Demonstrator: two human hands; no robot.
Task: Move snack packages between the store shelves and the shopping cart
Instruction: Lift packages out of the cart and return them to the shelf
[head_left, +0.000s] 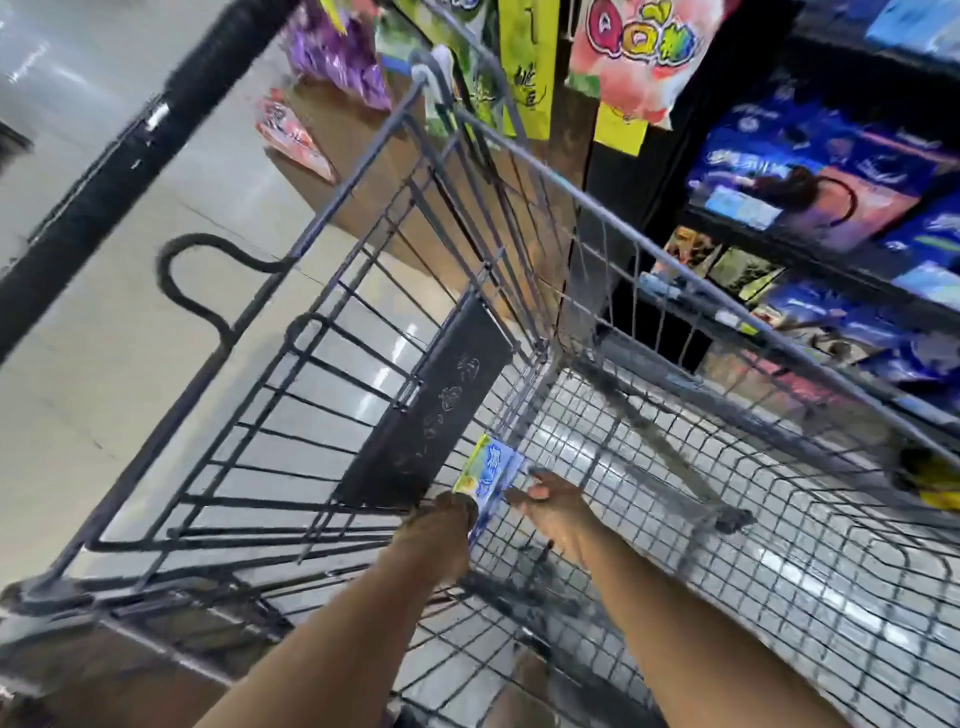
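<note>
The curled fingers (460, 508) of the left hand (441, 538) seem, through the blur, to grip a blue-and-yellow snack package (491, 475), the right hand (550, 501) loosely spread just right of it, low inside the wire shopping cart (753, 571), which stands left of shelves (831, 270) holding blue packs (810, 171).

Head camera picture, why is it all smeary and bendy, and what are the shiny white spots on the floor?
Head view: motion blur smears the shopping cart wires and the blue shelf bags. Head view: the wide lens tilts and curves the black handle bar. Head view: the white spots on the floor are light glare, and the snack package looks fairly sharp.
</note>
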